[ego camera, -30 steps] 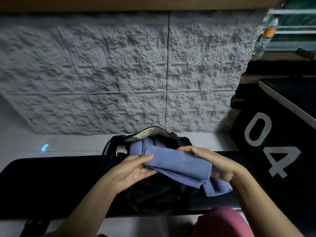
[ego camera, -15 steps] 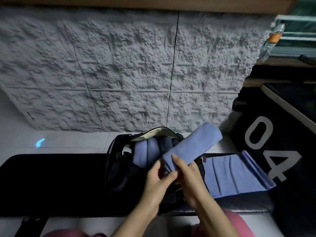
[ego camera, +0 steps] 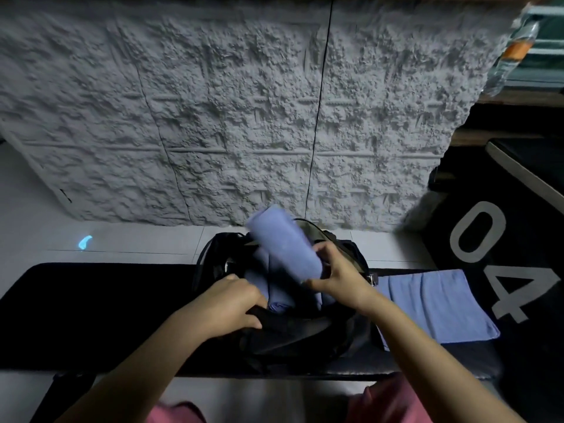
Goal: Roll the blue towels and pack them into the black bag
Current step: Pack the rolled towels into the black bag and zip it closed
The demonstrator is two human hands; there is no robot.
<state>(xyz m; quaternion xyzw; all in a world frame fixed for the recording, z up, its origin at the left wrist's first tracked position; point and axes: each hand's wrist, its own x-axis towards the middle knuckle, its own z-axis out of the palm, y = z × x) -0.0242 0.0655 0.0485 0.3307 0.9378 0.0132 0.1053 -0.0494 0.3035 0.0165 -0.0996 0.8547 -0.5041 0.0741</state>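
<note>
1. The right hand curls its fingers round the near end of a rolled blue towel. The roll slants up and away from them over the bag's mouth, apparently poised for insertion.
2. The left hand, fingers gripping the near rim of the black bag, seems to hold the opening wide.
3. Between the two sets of fingers, packed rolls already sit inside.
4. Beyond the right fingers, flat blue towels wait on the dark surface, not yet rolled.
5. Half a second earlier both hands held the roll, which leaned rightward. The left has since dropped to the bag.
</note>
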